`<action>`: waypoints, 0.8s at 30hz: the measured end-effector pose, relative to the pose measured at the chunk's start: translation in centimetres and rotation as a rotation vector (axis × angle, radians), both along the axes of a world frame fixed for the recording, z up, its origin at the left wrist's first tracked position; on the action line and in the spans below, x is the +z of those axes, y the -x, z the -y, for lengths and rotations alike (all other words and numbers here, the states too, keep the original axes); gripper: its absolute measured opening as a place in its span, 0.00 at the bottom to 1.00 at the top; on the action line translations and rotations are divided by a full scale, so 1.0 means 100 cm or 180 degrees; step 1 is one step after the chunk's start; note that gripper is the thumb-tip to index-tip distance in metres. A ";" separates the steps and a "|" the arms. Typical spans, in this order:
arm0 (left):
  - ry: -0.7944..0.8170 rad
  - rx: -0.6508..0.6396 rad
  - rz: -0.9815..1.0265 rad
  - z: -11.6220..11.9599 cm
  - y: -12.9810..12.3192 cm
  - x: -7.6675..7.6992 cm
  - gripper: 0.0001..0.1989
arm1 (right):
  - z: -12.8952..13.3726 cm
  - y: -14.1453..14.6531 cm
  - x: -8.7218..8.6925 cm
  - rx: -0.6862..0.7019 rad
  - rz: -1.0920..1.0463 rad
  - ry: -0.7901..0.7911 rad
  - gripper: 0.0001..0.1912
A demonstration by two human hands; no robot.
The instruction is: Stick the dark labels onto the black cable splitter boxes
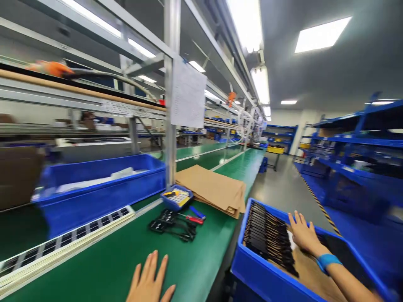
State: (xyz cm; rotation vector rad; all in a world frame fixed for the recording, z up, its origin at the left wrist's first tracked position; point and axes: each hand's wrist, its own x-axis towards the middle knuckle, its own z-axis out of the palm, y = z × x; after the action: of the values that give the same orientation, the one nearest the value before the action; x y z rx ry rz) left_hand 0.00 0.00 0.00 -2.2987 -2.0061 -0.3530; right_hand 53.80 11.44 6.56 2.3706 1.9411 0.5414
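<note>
My left hand [149, 279] is over the green bench top [113, 260], fingers spread and holding nothing. My right hand [304, 234], with a blue wristband [328, 262] behind it, reaches into a blue bin [267, 274]. Its fingers are stretched apart near the far wall; whether they touch anything there I cannot tell. Beside them, a row of black parts [267, 235] stands packed over brown cardboard [310, 272]. Ahead of my left hand lie black parts with cables [173, 224], a red-handled screwdriver [193, 219] and a blue-handled tool [197, 212].
Flat brown cardboard sheets [214, 188] lie on the bench beside a small blue tray [176, 198]. A long blue bin [103, 188] stands at the left. A metal post [171, 96] carries a paper sheet [189, 94]. Blue shelving [352, 163] lines the right side.
</note>
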 end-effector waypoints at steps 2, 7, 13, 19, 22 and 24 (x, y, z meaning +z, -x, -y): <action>0.0254 0.0026 0.0077 0.007 -0.004 0.017 0.33 | -0.021 0.063 0.013 0.1088 -0.0380 -0.0181 0.31; 0.0548 -0.0090 0.0265 0.018 -0.004 0.040 0.34 | -0.032 0.259 0.031 0.3326 -0.1769 0.0635 0.23; 0.0292 -0.0009 0.0704 0.016 0.009 0.050 0.24 | -0.033 0.419 0.012 0.3761 -0.1736 0.0754 0.30; -0.0348 0.0476 0.1315 0.003 0.021 0.030 0.23 | -0.028 0.456 -0.009 0.3445 -0.1525 0.0822 0.33; -0.0728 0.0656 0.1319 -0.005 0.026 0.013 0.25 | -0.006 0.442 -0.011 0.3611 -0.1492 0.0926 0.32; -0.0673 0.0650 0.1281 -0.009 0.027 0.005 0.26 | 0.010 0.426 -0.012 0.3829 -0.1647 0.1137 0.35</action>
State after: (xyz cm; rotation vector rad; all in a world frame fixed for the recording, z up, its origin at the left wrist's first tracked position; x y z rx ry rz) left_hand -2.72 0.87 0.51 -1.9942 -2.2180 -1.0251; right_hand 11.16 10.45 5.40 0.9632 3.1822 -0.4781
